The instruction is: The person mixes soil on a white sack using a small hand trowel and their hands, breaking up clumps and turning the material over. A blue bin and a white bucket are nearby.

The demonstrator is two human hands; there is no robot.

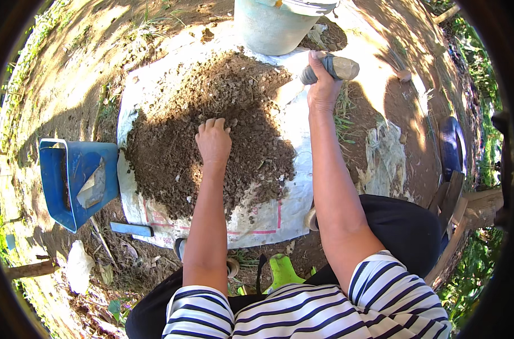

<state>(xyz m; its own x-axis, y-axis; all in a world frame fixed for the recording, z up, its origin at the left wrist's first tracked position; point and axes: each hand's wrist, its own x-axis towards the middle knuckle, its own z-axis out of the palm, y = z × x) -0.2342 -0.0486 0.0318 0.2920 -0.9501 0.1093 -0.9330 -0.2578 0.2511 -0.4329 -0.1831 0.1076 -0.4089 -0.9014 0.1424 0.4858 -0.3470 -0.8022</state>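
Note:
A heap of brown crumbly soil (pixel 172 169) lies on a white woven sack (pixel 301 169) spread on the ground. My left hand (pixel 214 140) rests on the middle of the heap with its fingers curled down at the soil; whether it grips anything is hidden. At the upper right my right hand (pixel 322 87) is closed around a wooden handle (pixel 345 68) wrapped with grey strips. A pale, blurred shape stretches from that hand towards the heap's right edge; I cannot tell if it is the tool's blade.
A pale bucket (pixel 274 29) stands at the sack's far edge. On the left are a blue plastic container (pixel 96 182) and a flat blue-grey bar (pixel 132 229). Crumpled plastic (pixel 384 156) lies on the right, with a dark tyre-like ring (pixel 451 148) and wooden pieces (pixel 453 193) beyond.

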